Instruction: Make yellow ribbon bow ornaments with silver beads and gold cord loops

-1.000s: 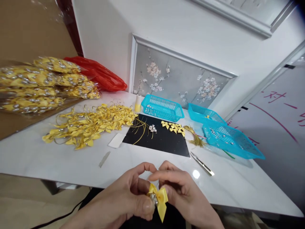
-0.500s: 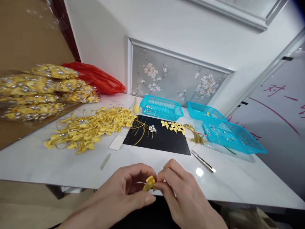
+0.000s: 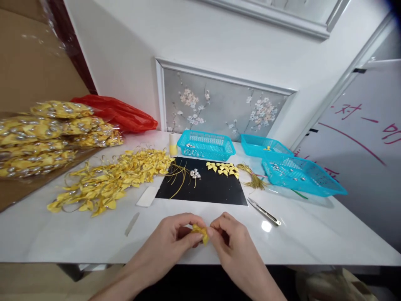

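Over the front edge of the table, my left hand point(image 3: 175, 236) is closed in a pinch on a small yellow ribbon flower point(image 3: 199, 230). Its petals poke out between thumb and forefinger. My right hand point(image 3: 231, 237) is closed too, thumb and forefinger pressed together at the flower's right side and touching it. What those right fingertips pinch is hidden. Beyond both hands lies a black mat point(image 3: 203, 193) bearing a cluster of silvery beads point(image 3: 195, 173), several loose yellow ribbon flowers point(image 3: 223, 168) and thin gold-green stems point(image 3: 178, 177).
A heap of yellow ribbon sprays point(image 3: 115, 179) covers the left of the table, near bagged ones point(image 3: 46, 133). Thread snips point(image 3: 265, 212) lie at right, below a stem bundle point(image 3: 252, 177). Blue baskets point(image 3: 206, 144) and a yellow thread spool point(image 3: 173, 144) stand at the back.
The view has shifted slightly. My left thumb has closed onto the yellow ribbon flower, which now sits turned and more covered. The right hand stays pinched beside it.
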{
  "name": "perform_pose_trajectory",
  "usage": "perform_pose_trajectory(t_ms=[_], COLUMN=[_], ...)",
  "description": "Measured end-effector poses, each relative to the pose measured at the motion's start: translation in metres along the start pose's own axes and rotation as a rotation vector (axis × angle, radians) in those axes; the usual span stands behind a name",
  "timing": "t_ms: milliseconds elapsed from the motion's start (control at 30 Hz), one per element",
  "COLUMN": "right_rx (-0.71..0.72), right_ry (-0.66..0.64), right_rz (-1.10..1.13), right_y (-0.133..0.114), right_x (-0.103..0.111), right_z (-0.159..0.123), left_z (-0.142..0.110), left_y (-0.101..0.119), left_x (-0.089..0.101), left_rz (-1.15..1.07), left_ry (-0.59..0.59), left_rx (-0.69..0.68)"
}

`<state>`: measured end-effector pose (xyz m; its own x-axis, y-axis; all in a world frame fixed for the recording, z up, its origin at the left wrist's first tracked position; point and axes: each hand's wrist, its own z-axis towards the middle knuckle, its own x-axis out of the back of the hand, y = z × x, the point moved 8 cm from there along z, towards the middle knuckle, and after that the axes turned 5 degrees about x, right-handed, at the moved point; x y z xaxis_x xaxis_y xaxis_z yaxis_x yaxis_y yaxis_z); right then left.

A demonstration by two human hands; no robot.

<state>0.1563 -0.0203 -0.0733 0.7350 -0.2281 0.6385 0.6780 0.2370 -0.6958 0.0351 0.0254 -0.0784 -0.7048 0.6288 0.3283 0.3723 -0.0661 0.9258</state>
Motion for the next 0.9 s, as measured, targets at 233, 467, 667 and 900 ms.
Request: perform_pose_trajectory(t_ms=[233,467,667,900], right_rx=[-0.016,0.007,0.029,0.056], right_ry=[0.065,0.107,0.2,0.356], right_rz=[-0.163,-0.254,-0.168,0.12], right_y=[0.022,0.023,0.027,0.035], right_x=[-0.015,-0.023,-0.026,0.0], right_z=[0.004,0.001,0.0,-0.005], left_z=[0.023,0.02,0.014,0.01], left_y=[-0.005,0.006,0.003,0.0], left_x=[0.001,0.005,0.01,0.016], left_rz=[0.24,0.477,0.547,0.55], left_ry=[0.055,0.15,0.196,0.247], left_rx=[0.023,-0.046,-0.055,-0.062])
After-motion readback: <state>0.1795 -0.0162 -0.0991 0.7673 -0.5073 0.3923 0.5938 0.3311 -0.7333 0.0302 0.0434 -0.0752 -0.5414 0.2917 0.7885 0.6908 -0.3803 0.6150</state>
